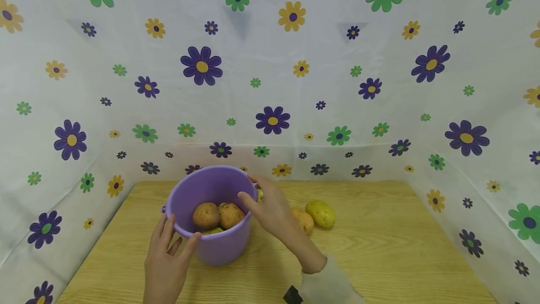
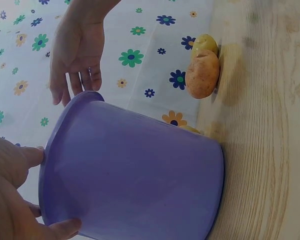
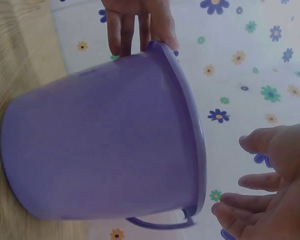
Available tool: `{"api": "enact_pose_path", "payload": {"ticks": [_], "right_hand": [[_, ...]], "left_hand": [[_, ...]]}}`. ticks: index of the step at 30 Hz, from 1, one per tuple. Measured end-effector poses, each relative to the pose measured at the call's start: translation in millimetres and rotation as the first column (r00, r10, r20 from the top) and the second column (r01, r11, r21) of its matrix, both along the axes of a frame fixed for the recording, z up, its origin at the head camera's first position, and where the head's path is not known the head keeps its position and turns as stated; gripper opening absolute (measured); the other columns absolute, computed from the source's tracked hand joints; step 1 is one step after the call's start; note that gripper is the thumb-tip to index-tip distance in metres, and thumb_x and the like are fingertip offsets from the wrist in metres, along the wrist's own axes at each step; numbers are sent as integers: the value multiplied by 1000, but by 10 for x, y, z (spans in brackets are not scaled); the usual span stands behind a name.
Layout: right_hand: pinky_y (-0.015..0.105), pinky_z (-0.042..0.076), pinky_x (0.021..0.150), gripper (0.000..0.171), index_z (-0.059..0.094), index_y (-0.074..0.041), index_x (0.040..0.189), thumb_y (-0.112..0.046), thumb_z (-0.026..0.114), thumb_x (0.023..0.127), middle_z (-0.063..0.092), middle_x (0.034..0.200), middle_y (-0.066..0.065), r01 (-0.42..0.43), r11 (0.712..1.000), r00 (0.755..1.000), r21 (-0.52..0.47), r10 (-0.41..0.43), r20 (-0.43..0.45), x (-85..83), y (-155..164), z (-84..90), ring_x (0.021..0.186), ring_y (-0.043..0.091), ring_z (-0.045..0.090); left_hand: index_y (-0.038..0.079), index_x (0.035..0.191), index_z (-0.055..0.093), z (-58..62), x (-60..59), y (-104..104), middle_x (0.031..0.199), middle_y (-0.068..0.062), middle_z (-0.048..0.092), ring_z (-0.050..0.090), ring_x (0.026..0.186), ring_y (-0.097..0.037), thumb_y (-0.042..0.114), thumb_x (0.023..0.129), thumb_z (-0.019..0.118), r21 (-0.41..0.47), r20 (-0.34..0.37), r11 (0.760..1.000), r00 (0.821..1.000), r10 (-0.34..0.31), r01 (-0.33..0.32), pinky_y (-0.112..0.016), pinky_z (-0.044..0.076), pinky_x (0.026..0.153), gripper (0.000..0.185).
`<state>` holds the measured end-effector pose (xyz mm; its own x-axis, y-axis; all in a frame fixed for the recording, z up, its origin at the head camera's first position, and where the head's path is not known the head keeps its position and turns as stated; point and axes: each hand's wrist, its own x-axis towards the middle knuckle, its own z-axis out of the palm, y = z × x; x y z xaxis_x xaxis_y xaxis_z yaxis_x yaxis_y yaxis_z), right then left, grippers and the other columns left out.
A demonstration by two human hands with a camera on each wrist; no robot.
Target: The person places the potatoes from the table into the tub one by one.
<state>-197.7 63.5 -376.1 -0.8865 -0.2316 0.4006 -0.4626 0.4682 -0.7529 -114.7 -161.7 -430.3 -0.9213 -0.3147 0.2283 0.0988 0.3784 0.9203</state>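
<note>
A purple bucket stands on the table. Inside it lie two brown potatoes and part of a yellow-green item. My left hand touches the bucket's near left rim, thumb on the front edge and fingers along the outer side. By the right rim is my right hand, fingers loosely spread; the right wrist view shows that hand a little apart from the bucket. The bucket's handle hangs down on the far side.
Right of the bucket lie a tan potato and a yellow-green, potato-like item. Another yellowish item is mostly hidden behind the bucket and right hand. A white flower-patterned sheet surrounds the wooden table at the back and sides.
</note>
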Motion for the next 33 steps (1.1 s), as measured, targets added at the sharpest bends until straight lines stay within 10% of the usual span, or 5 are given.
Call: {"api": "enact_pose_path", "payload": {"ticks": [33], "right_hand": [[52,62,89,58,48,-1,151,-27,68,103,54,146,23,205,963,973,177,-220,71,-53,1251,-101,113,40,61]], "left_hand": [[-4,159,31,-7,-3,-16,168,-18,21,39,145,-39,26,95,79,-8,13,1000,1000,-3,3,-3,42,99,86]]}}
